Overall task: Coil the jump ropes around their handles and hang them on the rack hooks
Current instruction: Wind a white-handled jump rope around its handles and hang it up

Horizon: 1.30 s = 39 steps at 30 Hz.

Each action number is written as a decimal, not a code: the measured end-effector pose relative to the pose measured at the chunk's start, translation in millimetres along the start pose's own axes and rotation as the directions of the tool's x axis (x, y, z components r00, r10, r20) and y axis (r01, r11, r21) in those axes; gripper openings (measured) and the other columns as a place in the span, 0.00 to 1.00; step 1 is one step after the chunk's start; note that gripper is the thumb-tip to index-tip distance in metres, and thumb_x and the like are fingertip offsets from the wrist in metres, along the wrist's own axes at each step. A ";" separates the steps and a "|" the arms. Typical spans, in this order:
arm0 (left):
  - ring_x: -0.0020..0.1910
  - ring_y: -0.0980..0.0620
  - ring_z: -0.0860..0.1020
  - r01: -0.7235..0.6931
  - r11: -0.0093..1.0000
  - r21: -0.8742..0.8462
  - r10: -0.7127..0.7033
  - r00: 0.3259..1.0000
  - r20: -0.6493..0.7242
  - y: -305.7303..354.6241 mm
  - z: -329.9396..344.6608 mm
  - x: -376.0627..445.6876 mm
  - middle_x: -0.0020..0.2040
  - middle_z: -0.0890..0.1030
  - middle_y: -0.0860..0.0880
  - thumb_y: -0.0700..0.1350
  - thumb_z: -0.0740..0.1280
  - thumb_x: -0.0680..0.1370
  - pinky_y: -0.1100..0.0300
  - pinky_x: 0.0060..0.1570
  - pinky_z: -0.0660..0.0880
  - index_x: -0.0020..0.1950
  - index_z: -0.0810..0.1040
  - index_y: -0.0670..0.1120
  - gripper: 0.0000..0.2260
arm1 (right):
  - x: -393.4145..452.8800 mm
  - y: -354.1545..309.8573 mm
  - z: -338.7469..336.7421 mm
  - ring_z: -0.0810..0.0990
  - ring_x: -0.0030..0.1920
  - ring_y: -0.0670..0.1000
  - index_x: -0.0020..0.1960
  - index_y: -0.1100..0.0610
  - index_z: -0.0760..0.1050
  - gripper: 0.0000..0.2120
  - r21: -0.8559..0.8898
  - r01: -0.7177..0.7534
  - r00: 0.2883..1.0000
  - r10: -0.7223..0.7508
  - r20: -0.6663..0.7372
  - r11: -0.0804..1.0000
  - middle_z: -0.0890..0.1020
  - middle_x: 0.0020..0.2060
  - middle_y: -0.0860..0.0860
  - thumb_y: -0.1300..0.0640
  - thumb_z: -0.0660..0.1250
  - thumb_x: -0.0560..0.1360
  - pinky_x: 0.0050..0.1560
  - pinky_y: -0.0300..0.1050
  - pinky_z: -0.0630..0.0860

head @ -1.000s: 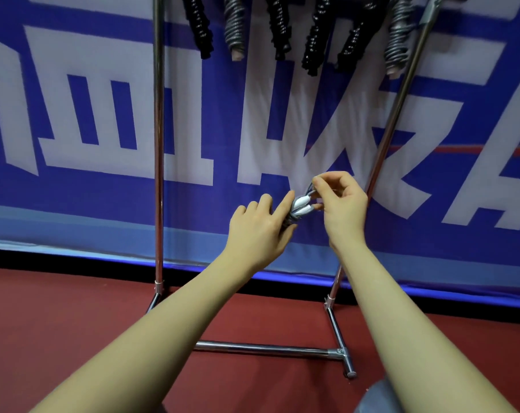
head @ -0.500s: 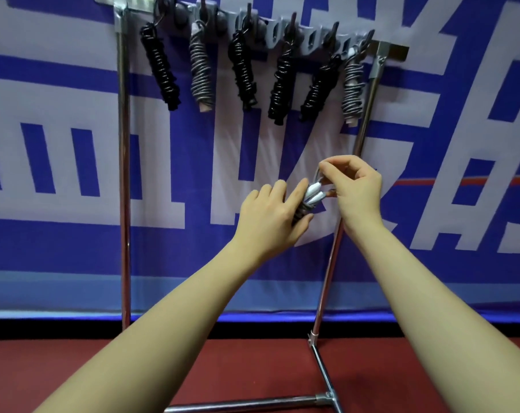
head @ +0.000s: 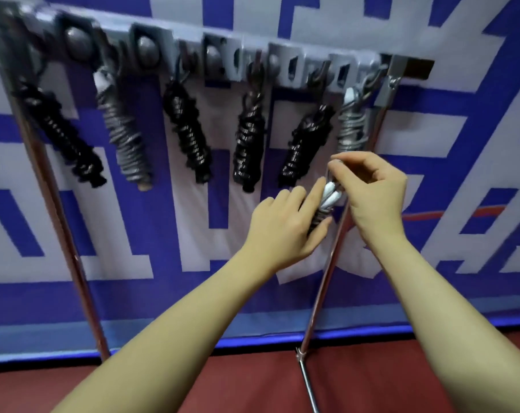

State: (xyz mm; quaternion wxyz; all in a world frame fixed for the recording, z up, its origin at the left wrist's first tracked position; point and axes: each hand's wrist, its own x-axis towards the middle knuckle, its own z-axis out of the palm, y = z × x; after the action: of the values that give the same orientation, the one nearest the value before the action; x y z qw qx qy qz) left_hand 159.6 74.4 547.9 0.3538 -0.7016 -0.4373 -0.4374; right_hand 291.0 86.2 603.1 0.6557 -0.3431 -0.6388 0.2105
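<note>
1. A coiled jump rope with white handle ends and dark cord wound round it [head: 327,201] is held in front of the lower right part of a chrome metal rack [head: 327,278], below the row of hooks.
2. The bundle is gripped by the left hand [head: 282,231]; the grip is closed round the wound part, with the fingers laid along it and the thumb underneath.
3. A thin loop of cord at the top of the bundle is pinched by the right hand [head: 375,192]; the grip is a narrow pinch of thumb and forefinger, and the other fingers are curled.
4. Six coiled ropes are hung from the grey hook bar [head: 282,64] at the top of the rack: four black coiled ropes [head: 190,129] and two grey coiled ropes [head: 124,135].
5. The rightmost grey bundle [head: 351,126] is seen just above the right hand.
6. A blue and white fabric banner [head: 461,144] is stretched behind the rack, and a dark red floor [head: 372,383] is seen below it.
</note>
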 end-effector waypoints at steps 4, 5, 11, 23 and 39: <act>0.33 0.45 0.74 0.012 1.000 -0.029 -0.009 0.997 0.075 3.2 -23.1 52.9 0.38 0.76 0.45 0.54 0.62 0.76 0.58 0.27 0.65 0.64 0.78 0.40 0.23 | 36.2 -42.3 -15.1 0.81 0.44 0.43 0.46 0.56 0.82 0.05 -0.028 -0.087 0.996 0.087 -0.004 0.996 0.84 0.41 0.51 0.64 0.71 0.73 0.49 0.37 0.76; 0.32 0.46 0.74 0.018 0.999 -0.030 -0.015 0.995 0.096 4.2 -30.0 65.6 0.38 0.76 0.46 0.54 0.62 0.76 0.59 0.27 0.64 0.64 0.78 0.40 0.23 | 44.7 -53.1 -18.0 0.81 0.44 0.43 0.46 0.56 0.82 0.05 -0.035 -0.109 0.994 0.109 -0.003 0.993 0.84 0.42 0.51 0.64 0.71 0.73 0.49 0.37 0.76; 0.32 0.46 0.74 0.035 0.999 -0.028 -0.028 0.974 0.225 0.5 -62.6 121.4 0.38 0.76 0.46 0.55 0.60 0.77 0.59 0.25 0.65 0.64 0.78 0.41 0.23 | 83.5 -108.2 -24.8 0.80 0.43 0.41 0.46 0.57 0.81 0.06 -0.071 -0.232 0.971 0.235 0.035 0.970 0.83 0.42 0.50 0.67 0.71 0.73 0.47 0.32 0.74; 0.30 0.47 0.73 0.086 0.994 0.065 -0.105 0.920 0.377 5.5 -69.8 155.2 0.37 0.76 0.47 0.55 0.58 0.75 0.61 0.23 0.65 0.62 0.81 0.45 0.23 | 119.9 -118.3 -29.6 0.77 0.37 0.37 0.46 0.57 0.81 0.04 -0.155 -0.484 0.873 0.487 -0.022 0.861 0.83 0.43 0.53 0.64 0.70 0.74 0.41 0.29 0.73; 0.28 0.47 0.73 0.223 0.963 0.153 -0.269 0.838 0.474 25.8 -45.8 158.9 0.35 0.74 0.47 0.57 0.58 0.74 0.60 0.23 0.66 0.64 0.79 0.46 0.25 | 140.4 -86.8 -45.8 0.79 0.37 0.44 0.46 0.58 0.80 0.04 0.067 -0.649 0.752 0.626 0.208 0.758 0.82 0.38 0.50 0.64 0.68 0.75 0.41 0.36 0.76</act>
State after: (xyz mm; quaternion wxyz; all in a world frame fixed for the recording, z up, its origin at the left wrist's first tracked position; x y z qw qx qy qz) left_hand 206.8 73.0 708.5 0.2038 -0.7105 -0.6187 -0.2661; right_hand 335.2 119.5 765.2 0.5079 -0.4758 -0.5220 0.4932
